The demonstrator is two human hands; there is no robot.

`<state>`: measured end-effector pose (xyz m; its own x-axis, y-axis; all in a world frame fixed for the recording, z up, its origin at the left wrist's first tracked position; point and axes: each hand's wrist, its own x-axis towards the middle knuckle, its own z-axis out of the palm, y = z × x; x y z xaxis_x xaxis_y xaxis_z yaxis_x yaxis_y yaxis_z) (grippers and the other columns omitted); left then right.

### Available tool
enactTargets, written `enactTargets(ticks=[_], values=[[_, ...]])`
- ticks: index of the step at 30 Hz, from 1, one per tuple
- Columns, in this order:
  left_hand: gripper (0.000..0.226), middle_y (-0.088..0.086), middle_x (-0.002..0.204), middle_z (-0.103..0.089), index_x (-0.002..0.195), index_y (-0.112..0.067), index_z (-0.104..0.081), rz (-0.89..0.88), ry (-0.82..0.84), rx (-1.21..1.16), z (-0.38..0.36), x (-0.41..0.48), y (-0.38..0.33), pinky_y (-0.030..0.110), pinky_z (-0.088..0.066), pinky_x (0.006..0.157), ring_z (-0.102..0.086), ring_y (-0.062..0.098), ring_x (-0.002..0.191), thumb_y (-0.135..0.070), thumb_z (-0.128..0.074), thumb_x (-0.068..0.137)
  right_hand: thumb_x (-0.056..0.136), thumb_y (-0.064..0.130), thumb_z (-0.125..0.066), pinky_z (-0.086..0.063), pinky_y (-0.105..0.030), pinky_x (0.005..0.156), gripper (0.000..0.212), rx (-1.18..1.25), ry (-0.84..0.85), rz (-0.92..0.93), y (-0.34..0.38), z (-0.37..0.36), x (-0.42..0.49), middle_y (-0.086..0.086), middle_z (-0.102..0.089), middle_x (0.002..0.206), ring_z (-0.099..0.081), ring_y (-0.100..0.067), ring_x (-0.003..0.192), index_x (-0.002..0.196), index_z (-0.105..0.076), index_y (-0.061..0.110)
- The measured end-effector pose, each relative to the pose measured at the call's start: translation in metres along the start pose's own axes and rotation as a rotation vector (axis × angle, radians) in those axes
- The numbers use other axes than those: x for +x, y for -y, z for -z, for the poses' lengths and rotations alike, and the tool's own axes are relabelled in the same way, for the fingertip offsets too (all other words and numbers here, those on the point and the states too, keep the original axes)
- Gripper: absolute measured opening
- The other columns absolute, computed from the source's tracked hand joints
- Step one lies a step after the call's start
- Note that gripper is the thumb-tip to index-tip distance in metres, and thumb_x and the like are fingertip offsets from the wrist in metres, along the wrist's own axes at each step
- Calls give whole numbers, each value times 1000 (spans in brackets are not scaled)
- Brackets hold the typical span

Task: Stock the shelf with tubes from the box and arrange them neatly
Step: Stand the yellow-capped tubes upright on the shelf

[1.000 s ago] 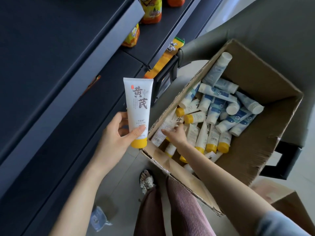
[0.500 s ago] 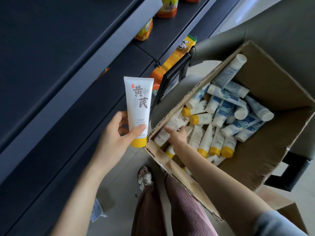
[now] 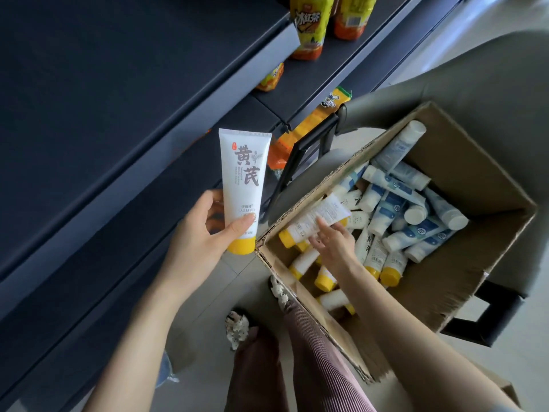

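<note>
My left hand (image 3: 202, 242) grips a white tube with a yellow cap (image 3: 243, 185), held upright, cap down, in front of the dark shelf (image 3: 124, 120). My right hand (image 3: 332, 242) is inside the open cardboard box (image 3: 481, 263) and pinches a second white, yellow-capped tube (image 3: 315, 221), lifted slightly above the pile with its printed back facing up. The box holds several more tubes, yellow-capped ones near me and blue-and-white ones (image 3: 416, 215) farther right.
Yellow and orange drink bottles (image 3: 312, 22) stand on a shelf board at the top. An orange snack packet (image 3: 300, 135) lies at a lower shelf edge. The box sits on a grey chair (image 3: 481, 84) with black legs. My legs and slippers are below.
My right hand has taken hold of a tube in the box and raised it a little. The left hand keeps its tube upright in the same grip.
</note>
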<state>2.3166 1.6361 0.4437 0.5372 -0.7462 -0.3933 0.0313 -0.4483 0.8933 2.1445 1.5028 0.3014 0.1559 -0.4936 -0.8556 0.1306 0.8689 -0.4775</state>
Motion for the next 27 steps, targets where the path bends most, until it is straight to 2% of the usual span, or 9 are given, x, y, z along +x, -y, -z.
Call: enactTargets(ticks=[2,4,6,7,10,14,19,23,27], values=[[35,-18,99,-69,101,-32,-58,-22,-20,-1,6,-8,-9,15,-53,70,-67,4,90,-42,-70,70,89,1,-60,-49,-41,87,64,54,77,3,16,-2,-12,-9,-59,109,-59,-16,95,143,-26,1],[38,-18,100,-69,102,-31,-58,-47,-35,4,16,-15,-21,13,-52,67,-67,4,92,-45,-70,68,89,7,-60,-45,-44,93,67,63,175,1,27,-4,-26,-9,-46,136,-51,-19,115,145,-22,3],[44,-20,102,-68,104,-33,-58,-77,-49,13,28,-23,-35,11,-51,67,-66,3,94,-50,-70,66,91,15,-58,-37,-46,105,70,67,245,7,34,-6,-41,-8,-25,151,-29,-29,138,147,-18,6],[45,-21,103,-67,105,-34,-57,-90,-54,20,33,-26,-42,11,-51,67,-66,2,95,-51,-69,65,90,17,-58,-36,-46,107,67,87,289,6,37,-9,-52,-7,-24,152,-25,-31,140,146,-22,8],[42,-20,103,-68,106,-35,-57,-142,-62,64,48,-41,-62,18,-54,69,-66,3,94,-48,-69,68,83,21,-60,-52,-40,86,41,173,427,-30,43,-21,-87,1,-41,131,-48,-22,113,122,-48,19],[41,-18,101,-68,107,-32,-57,-251,-100,117,70,-70,-86,13,-52,69,-64,0,92,-46,-68,70,86,22,-54,-53,-39,92,43,248,600,1,39,-37,-135,-14,-61,125,-61,-28,113,127,-51,9],[35,-18,103,-68,109,-31,-57,-330,-171,164,108,-123,-103,15,-53,70,-64,1,95,-36,-72,78,88,25,-51,-58,-34,82,40,287,792,55,33,-66,-210,-12,-66,120,-66,-23,107,125,-55,10],[28,-23,101,-67,103,-34,-58,-414,-230,190,144,-174,-119,11,-51,71,-64,-1,93,-29,-73,80,89,24,-50,-57,-33,82,36,152,923,192,33,-92,-278,-11,-66,120,-66,-23,106,122,-58,11],[33,-25,102,-66,104,-35,-58,-510,-304,190,179,-226,-141,7,-48,70,-63,-3,96,-38,-73,75,86,23,-58,-58,-36,79,42,-64,975,409,35,-123,-346,-12,-66,119,-67,-26,103,125,-53,8]])
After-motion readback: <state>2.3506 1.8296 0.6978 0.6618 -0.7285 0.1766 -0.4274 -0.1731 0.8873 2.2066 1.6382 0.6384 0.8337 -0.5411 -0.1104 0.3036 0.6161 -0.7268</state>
